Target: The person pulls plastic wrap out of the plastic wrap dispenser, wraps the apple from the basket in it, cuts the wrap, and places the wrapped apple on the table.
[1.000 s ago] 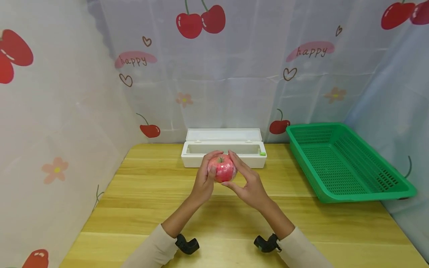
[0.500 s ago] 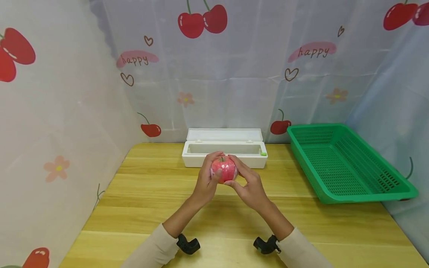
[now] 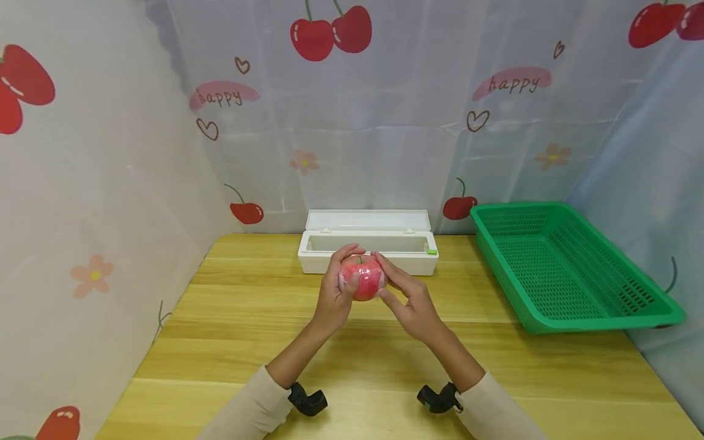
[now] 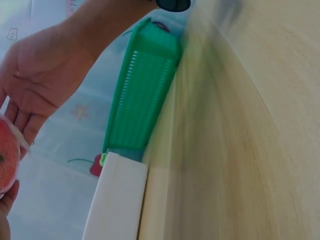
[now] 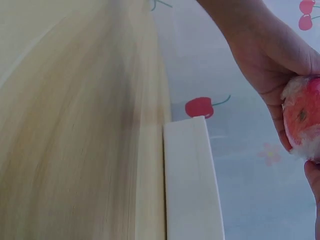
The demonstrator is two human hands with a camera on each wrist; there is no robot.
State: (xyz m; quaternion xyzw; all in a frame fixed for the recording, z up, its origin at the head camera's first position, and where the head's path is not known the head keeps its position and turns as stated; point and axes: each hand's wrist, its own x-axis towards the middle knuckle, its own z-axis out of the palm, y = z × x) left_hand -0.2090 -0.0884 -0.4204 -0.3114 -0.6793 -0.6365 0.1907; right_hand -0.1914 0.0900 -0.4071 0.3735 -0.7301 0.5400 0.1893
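A red apple (image 3: 364, 282) wrapped in clear cling film is held up in front of me, its stem end upward. My left hand (image 3: 333, 307) grips it from the left, thumb across the near side. On the right side, my right hand (image 3: 417, 310) holds the apple between bent fingers at the top and the thumb low at its edge. Crinkled loose film shows at the underside of the apple (image 5: 302, 117) in the right wrist view. Behind the hands stands a long white box (image 3: 370, 264) with its lid raised and a small green slider at its right end.
A green perforated plastic basket (image 3: 596, 324) stands at the right on the wooden table (image 3: 236, 342). Fabric curtains (image 3: 374, 146) printed with cherries enclose the left, back and right. A black device (image 3: 308, 400) is strapped at each wrist.
The apple has shifted slightly and tipped between the hands, with its stem now at the top edge. My right thumb has moved from its lower front to its right edge.
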